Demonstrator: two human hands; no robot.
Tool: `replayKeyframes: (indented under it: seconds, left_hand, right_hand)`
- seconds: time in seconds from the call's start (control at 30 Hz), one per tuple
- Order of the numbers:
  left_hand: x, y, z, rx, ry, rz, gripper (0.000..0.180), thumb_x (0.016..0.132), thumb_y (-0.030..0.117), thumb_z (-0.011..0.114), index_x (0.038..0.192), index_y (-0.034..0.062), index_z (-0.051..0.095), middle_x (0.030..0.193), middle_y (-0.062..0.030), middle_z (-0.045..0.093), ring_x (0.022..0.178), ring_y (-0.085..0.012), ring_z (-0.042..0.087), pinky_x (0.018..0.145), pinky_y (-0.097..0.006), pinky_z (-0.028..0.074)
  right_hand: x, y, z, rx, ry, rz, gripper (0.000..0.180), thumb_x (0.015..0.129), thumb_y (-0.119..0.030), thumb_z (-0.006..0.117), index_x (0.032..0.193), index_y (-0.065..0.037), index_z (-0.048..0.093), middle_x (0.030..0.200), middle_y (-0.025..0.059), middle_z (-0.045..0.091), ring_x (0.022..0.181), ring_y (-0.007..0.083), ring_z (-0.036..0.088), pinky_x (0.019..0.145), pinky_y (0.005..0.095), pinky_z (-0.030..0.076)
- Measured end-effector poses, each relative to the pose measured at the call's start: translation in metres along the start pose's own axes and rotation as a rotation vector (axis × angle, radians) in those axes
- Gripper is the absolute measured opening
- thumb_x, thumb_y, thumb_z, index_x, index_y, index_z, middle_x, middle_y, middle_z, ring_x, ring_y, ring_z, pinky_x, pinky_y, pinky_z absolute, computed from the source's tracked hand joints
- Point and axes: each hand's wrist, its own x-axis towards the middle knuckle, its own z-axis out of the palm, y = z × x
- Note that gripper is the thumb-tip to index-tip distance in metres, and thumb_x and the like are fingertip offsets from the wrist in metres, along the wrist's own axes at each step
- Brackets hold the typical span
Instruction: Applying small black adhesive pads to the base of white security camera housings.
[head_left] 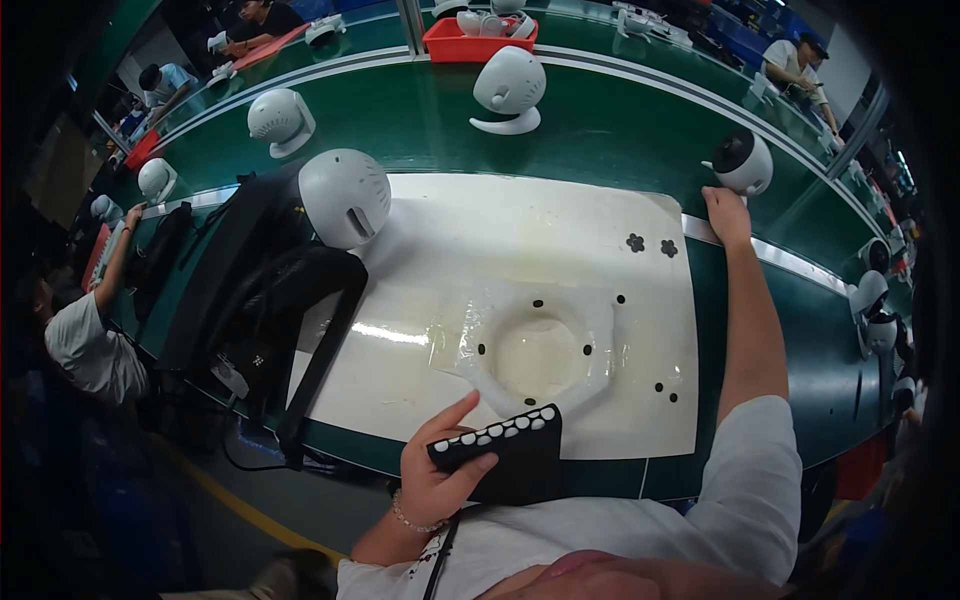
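Observation:
My left hand [436, 476] is closed around a black sheet [520, 462] near my body, thumb on top. A row of several round white pads [495, 432] runs along the sheet's upper edge. At the far right, my right arm stretches out to the conveyor. There my right hand [727, 214] grips the lower part of a white round-headed camera [742, 163] with a black front; its fingertips are partly hidden. Between my arms lies a white work mat [650, 340], with a translucent octagonal holder [592, 372] that has a round hollow and black dots.
A larger white dome-shaped device [345, 198] stands at the mat's left, beside a black bag-like item [235, 270]. More white cameras [510, 82] sit along the green conveyor [420, 110]. Behind it is a red bin [480, 45]. Another person [85, 335] works at the left.

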Motion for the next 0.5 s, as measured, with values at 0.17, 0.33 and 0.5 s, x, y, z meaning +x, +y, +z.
replayKeyframes:
  seconds: [0.17, 0.33, 0.5]
  left_hand:
    - [0.011, 0.008, 0.004, -0.019, -0.064, -0.043, 0.036, 0.072, 0.0, 0.063, 0.106, -0.0056, 0.053, 0.102, -0.0119, 0.058, 0.088, -0.0108, 0.054, 0.078, -0.022, 0.042]
    - [0.013, 0.003, -0.008, -0.005, -0.141, -0.062, 0.035, 0.074, 0.004, 0.063, 0.107, -0.004, 0.053, 0.1, -0.0111, 0.058, 0.089, -0.013, 0.055, 0.079, -0.024, 0.043]
    - [0.013, 0.009, -0.007, -0.088, -0.162, -0.095, 0.039, 0.072, 0.004, 0.066, 0.107, -0.0046, 0.051, 0.1, -0.0106, 0.059, 0.09, -0.0131, 0.055, 0.08, -0.026, 0.043]
  right_hand:
    - [0.017, -0.113, 0.015, 0.241, 0.137, -0.55, 0.017, 0.081, -0.02, 0.05, 0.088, -0.01, 0.062, 0.084, 0.0067, 0.059, 0.081, 0.0247, 0.057, 0.069, 0.0341, 0.046]
    - [0.03, -0.248, 0.039, 0.091, -0.29, -0.6, 0.029, 0.087, -0.028, 0.043, 0.11, -0.013, 0.053, 0.109, 0.0075, 0.053, 0.096, 0.0255, 0.054, 0.08, 0.0361, 0.044]
    - [0.047, -0.251, 0.059, 0.125, -0.08, -0.348, 0.053, 0.081, -0.039, 0.052, 0.122, -0.009, 0.04, 0.111, 0.0123, 0.049, 0.097, 0.0296, 0.053, 0.077, 0.039, 0.046]
